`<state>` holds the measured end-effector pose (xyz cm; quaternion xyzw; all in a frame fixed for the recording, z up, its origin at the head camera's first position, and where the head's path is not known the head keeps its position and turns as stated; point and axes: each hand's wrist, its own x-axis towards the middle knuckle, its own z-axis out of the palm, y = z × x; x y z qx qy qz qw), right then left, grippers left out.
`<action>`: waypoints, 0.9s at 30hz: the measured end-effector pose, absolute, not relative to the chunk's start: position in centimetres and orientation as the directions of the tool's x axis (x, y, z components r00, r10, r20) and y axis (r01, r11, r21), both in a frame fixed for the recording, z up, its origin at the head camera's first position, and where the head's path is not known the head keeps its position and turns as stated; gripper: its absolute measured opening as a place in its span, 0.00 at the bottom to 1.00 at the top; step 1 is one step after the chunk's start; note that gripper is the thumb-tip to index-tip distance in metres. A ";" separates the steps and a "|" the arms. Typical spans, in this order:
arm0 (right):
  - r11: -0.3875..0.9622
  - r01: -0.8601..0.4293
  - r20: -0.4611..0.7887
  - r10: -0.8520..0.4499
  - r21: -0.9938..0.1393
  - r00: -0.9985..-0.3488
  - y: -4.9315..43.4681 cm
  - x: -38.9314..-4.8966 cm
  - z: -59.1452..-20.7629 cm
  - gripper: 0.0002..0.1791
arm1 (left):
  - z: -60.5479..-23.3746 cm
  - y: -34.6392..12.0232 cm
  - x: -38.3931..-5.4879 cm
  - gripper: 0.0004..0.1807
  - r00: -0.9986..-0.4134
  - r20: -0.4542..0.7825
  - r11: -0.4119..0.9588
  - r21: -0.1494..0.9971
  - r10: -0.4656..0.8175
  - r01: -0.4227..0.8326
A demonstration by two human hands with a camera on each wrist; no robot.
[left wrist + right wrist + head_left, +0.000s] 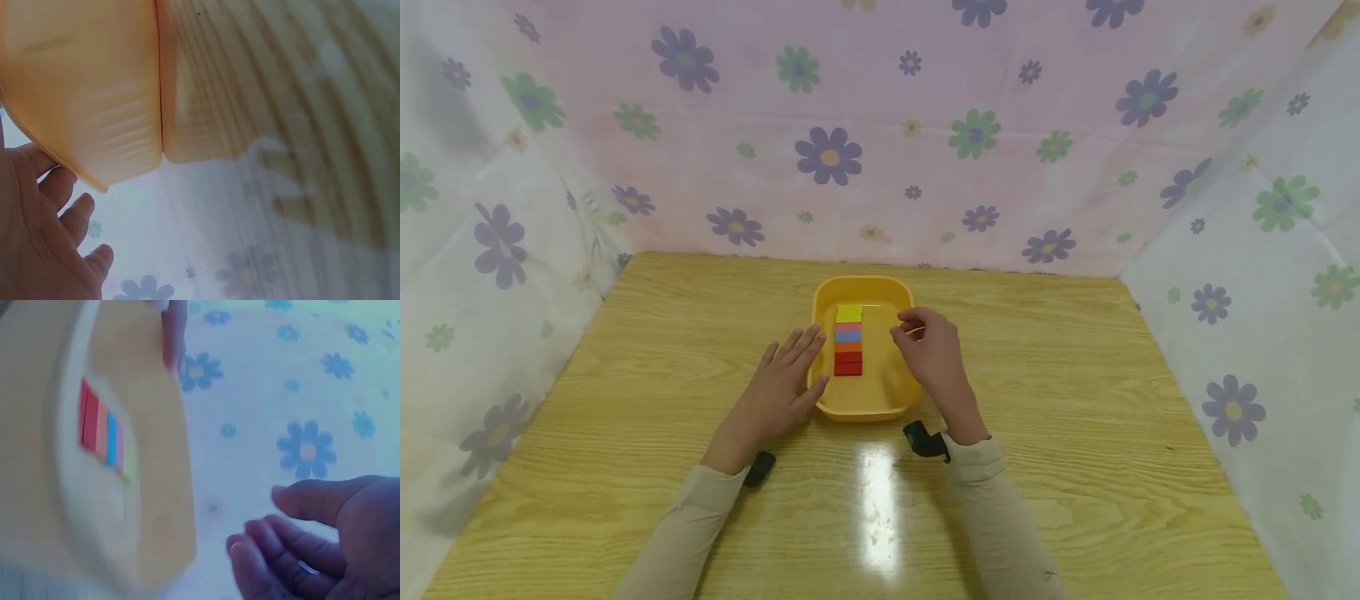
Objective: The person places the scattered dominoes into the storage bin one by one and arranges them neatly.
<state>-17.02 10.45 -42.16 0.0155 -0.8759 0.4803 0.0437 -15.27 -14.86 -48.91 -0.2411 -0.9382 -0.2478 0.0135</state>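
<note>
A yellow rectangular tray point(880, 400) stands on the table, with a row of small coloured blocks point(848, 337) along its left half. From far to near they run yellow, pink, blue, orange and red. The left hand point(782, 387) rests its spread fingers on the tray's left rim; the left wrist view shows the fingertips point(81, 212) past the tray wall point(119, 119). Over the right rim hovers the right hand point(931, 346), fingers loosely bent. In the right wrist view a gap shows between thumb point(306, 499) and fingers, with nothing held.
The wood-grain table point(1075, 400) reaches out on both sides of the tray. Flower-patterned cloth point(880, 117) hangs behind it and along both sides. A dark wrist camera point(925, 440) juts out beside the right cuff, another point(760, 469) beside the left.
</note>
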 end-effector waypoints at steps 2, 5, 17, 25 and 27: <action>0.521 -0.098 0.125 0.016 -0.848 -0.992 11.7 -17.1 -42.5 0.13 | -48.9 -14.8 -15.2 0.36 -0.883 0.148 0.759 0.461 0.445 0.460; 0.500 -0.122 0.158 0.029 -0.857 -0.987 13.6 -17.1 -43.4 0.12 | -48.9 -14.8 -15.2 0.36 -0.883 0.153 0.754 0.468 0.444 0.461; 0.577 -0.149 0.177 -0.009 -0.803 -0.984 20.0 -16.1 -47.6 0.13 | -48.8 -14.8 -15.1 0.36 -0.881 0.155 0.748 0.474 0.448 0.464; 0.593 -0.195 0.014 -0.297 -0.781 -0.955 21.1 -15.4 -48.5 0.23 | -48.9 -14.8 -15.2 0.36 -0.885 0.143 0.757 0.468 0.444 0.455; 0.599 -0.209 -0.021 -0.353 -0.773 -0.935 21.1 -15.2 -48.5 0.27 | -49.0 -14.8 -15.2 0.36 -0.885 0.142 0.756 0.470 0.444 0.455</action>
